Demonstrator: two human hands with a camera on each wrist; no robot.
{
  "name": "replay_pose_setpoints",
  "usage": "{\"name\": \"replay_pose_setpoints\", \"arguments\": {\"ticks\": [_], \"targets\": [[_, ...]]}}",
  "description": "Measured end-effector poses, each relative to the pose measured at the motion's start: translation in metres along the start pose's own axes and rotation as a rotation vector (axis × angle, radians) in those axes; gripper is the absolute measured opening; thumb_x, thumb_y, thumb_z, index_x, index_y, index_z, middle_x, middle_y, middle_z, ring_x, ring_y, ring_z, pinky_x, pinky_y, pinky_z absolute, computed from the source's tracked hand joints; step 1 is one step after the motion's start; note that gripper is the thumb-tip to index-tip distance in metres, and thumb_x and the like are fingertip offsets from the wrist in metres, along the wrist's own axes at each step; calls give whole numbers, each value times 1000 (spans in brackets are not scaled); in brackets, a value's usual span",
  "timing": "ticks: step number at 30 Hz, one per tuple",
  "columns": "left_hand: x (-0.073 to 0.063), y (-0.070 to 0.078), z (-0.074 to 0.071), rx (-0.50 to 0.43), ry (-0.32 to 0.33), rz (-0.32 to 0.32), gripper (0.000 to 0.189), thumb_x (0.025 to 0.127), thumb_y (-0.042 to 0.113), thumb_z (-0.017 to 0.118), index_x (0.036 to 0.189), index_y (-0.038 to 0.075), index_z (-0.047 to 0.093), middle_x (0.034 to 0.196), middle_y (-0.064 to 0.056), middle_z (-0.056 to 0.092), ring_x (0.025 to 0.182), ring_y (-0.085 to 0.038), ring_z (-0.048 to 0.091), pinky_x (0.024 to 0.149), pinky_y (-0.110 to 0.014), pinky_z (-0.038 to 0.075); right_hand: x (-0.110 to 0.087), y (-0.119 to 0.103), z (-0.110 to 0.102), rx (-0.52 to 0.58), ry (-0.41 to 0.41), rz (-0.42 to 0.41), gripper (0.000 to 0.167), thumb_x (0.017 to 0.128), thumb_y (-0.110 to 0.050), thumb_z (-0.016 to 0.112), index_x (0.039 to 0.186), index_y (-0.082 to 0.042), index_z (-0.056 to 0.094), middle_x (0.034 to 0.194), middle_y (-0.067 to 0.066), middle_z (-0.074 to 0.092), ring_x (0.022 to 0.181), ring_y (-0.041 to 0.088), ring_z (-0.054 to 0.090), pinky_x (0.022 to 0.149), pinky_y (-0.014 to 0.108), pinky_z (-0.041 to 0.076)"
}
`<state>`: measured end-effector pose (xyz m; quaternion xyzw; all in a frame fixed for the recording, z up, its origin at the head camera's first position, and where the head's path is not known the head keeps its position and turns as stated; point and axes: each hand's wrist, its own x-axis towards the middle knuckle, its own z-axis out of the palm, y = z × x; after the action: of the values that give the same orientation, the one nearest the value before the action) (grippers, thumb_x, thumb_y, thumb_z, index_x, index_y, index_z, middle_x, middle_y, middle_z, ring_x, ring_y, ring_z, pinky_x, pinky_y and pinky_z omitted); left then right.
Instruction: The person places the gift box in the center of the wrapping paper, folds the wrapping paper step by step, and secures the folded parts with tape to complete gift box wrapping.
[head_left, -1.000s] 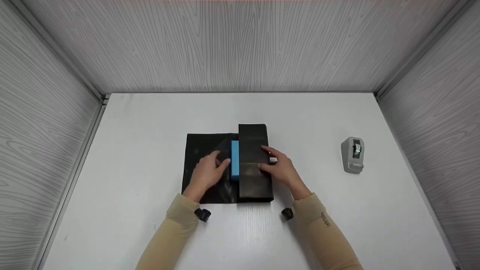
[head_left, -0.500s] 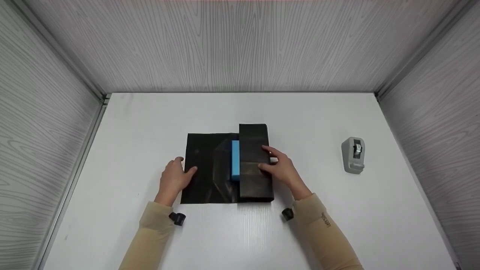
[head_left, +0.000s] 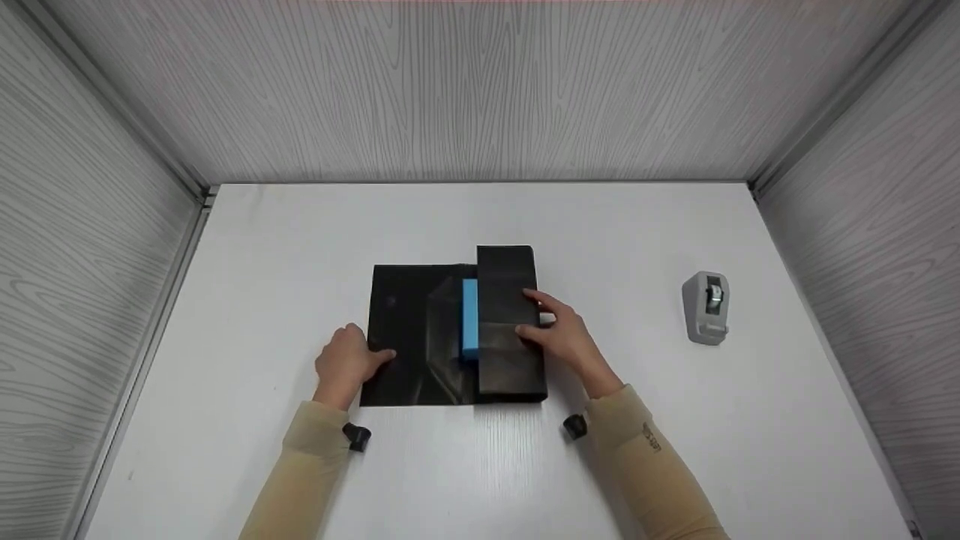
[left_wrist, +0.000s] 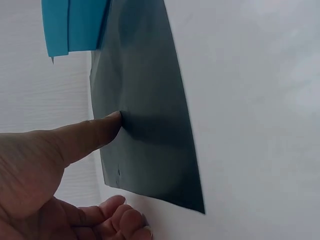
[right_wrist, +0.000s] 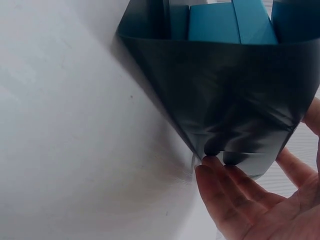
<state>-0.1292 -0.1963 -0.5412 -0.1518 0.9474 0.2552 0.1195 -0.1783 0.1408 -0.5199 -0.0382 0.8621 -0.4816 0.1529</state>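
A sheet of black wrapping paper [head_left: 405, 337] lies on the table, its right part folded over a blue box [head_left: 470, 319]. Only a narrow strip of the box shows from above; the fold hides the remainder. My left hand [head_left: 345, 364] is at the paper's left edge. In the left wrist view its thumb [left_wrist: 95, 135] touches the sheet's upper face, while the other fingers lie loosely bent just outside the edge. My right hand [head_left: 566, 341] rests on the folded part [head_left: 510, 360], thumb and index finger on top. In the right wrist view, other fingers [right_wrist: 225, 185] press its outer side.
A grey tape dispenser [head_left: 706, 309] stands on the right of the white table [head_left: 637, 240]. Wood-grain panels [head_left: 480, 90] enclose the back and both sides. Each wrist wears a small black camera [head_left: 357, 436].
My left hand has moved left from beside the blue box to the paper's left edge, where its thumb has come down on the sheet. The right hand has stayed on the fold.
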Motion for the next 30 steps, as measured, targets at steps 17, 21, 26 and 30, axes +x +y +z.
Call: {"name": "replay_pose_setpoints", "arguments": {"ticks": [17,21,26,30], "targets": [[-1,4,0,-21,9,40,40,85,27,76,99,-7,60,89,-17,54,75,-29,56,66,-44,49,0,1,0,1,0,-13,66,87,-22,75,147,-25,47,143,15,47,122,33,53,90,44,50],[-1,5,0,-49,24,50,38,85,24,75,102,-6,59,92,-20,61,79,-33,61,68,-46,50,0,2,1,4,1,-20,66,87,-20,74,148,-23,47,142,16,47,122,34,54,90,44,50],[-2,0,-4,-94,39,43,51,85,18,72,124,-8,53,112,-28,62,91,-40,64,76,-51,51,0,2,2,6,-1,-16,67,87,-20,75,148,-23,47,141,17,48,118,35,57,89,44,51],[-1,-4,-9,-165,25,45,46,88,15,67,125,-10,56,112,-27,63,88,-36,64,75,-48,51,0,2,2,10,1,-17,67,87,-19,75,147,-23,47,141,17,48,118,35,57,88,44,50]]}}
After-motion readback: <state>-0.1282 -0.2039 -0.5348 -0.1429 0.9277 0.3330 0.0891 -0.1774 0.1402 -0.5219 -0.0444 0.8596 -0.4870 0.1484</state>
